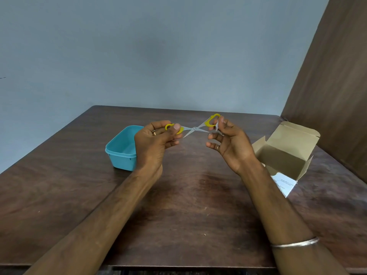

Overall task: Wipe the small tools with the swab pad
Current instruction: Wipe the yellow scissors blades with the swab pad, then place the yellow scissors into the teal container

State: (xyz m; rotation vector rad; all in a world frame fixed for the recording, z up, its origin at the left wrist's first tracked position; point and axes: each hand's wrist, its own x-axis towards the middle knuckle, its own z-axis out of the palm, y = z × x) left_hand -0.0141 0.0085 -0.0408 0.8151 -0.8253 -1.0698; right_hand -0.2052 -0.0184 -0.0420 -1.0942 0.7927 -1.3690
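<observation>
Mid-task, frame centre: the left hand [155, 139] fingers pinch one yellow handle of the opened scissors [194, 128]; the right hand [228, 139] pinches the other handle with a white swab pad [217, 126]. Blades apparently remain unwiped; no other tools visible.

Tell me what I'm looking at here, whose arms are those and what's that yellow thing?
There is no machine here. A person wears a camera on their head, so you see their own arms reaching forward. The left hand pinches one yellow handle of a small pair of scissors, opened into an X. The right hand is at the other handle, and pinches a small white bit, probably the swab pad. On the brown table sit a blue plastic tub on the left and an open cardboard box on the right.
</observation>
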